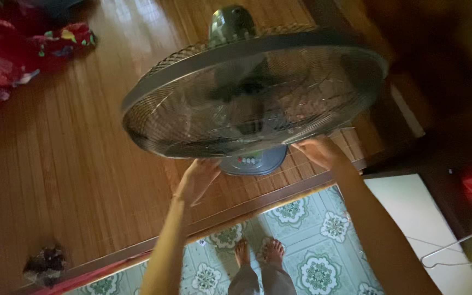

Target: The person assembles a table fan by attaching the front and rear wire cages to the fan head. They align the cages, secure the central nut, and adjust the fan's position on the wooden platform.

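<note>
Wooden slat platform [83, 153] fills most of the view, edged by a strip of green patterned tile floor [301, 257] where the person's bare feet [258, 252] stand. A fan [252, 93] stands on the platform, seen from above: round wire cage [192, 125] tilted nearly flat toward the camera, motor housing [230, 23] behind the top rim, grey base with buttons [253, 160] just below the cage's near edge. Both arms reach up to the cage's near rim. Left hand [196, 179] is at the lower-left part of the rim, fingers spread and part open, touching or just under the wire; can't tell if it actually grips. Right hand [319, 150] is at the lower-right rim, fingers curled onto the edge, looks like a hold on the rim. Fan lies straight ahead of and above both hands, cage disc spanning left-right between them; both hands about equally near, right one more firmly on. Elsewhere: red flowered cloth [12, 52] top left, dark crumpled rag [45, 266] bottom left, white board [427, 229] and wire hanger [454, 252] at right.
</note>
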